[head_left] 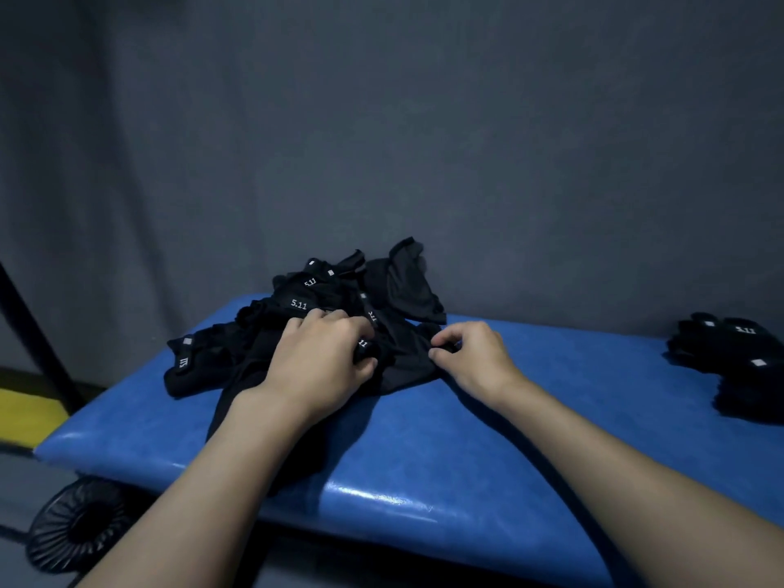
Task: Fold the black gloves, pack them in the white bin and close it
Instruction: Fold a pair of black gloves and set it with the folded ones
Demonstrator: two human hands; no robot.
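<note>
Left hand (322, 360) grips and right hand (473, 356) pinches one black glove (405, 360) on the pile (292, 292); advise pulling it clear and flat before folding

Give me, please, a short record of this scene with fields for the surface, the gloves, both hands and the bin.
surface: blue bench
loose pile: black gloves heaped on the bench, left of centre
stack: more gloves at the right edge
left hand: grips the front glove
right hand: pinches the front glove's right edge
white bin: not in view
</note>
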